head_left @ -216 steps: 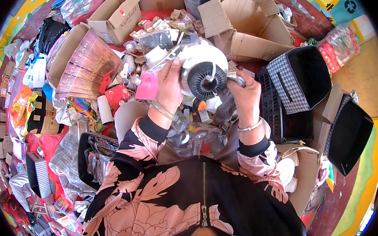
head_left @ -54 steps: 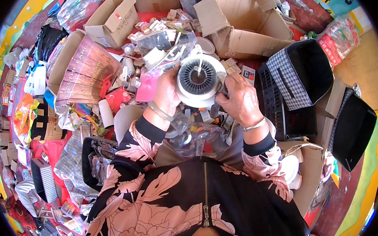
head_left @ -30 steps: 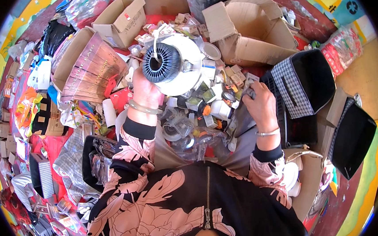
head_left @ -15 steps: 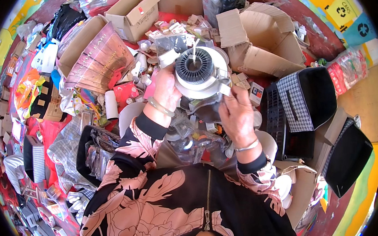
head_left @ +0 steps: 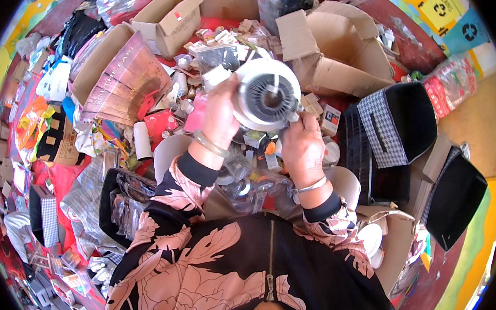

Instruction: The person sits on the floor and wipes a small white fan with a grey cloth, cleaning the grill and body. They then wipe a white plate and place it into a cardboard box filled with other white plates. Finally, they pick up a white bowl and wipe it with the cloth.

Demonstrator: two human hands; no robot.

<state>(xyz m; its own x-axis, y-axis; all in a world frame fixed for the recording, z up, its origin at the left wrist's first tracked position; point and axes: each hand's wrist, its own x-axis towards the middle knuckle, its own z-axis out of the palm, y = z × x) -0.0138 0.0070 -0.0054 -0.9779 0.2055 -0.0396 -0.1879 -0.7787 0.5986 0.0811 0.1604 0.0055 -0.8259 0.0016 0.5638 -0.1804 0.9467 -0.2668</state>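
Observation:
A round white downlight (head_left: 293, 83) with a dark finned heat sink in its middle is raised in front of me, its finned side facing up toward me. My left hand (head_left: 221, 112) is closed around its left rim, the thumb and fingers wrapped on the edge. At the lower right edge, the closed fingers of my right hand (head_left: 304, 148) pinch at a small metal part beside the rim. My own fingers partly hide that part. Under both hands lie clear plastic pieces (head_left: 249, 181) and mixed small scraps between my knees.
Beyond the downlight spreads a pile of small boxes and packaging. Open cardboard boxes (head_left: 349, 49) stand at the far right and far left. To the right are black bins with houndstooth trim (head_left: 385, 128). A pink pleated paper bag (head_left: 127, 81) and a white roll (head_left: 142, 140) lie to the left.
The downlight has tilted and turned, so its finned centre faces me more squarely. My right hand has moved slightly lower, its fingers more tightly curled at the edge. My left hand keeps its hold.

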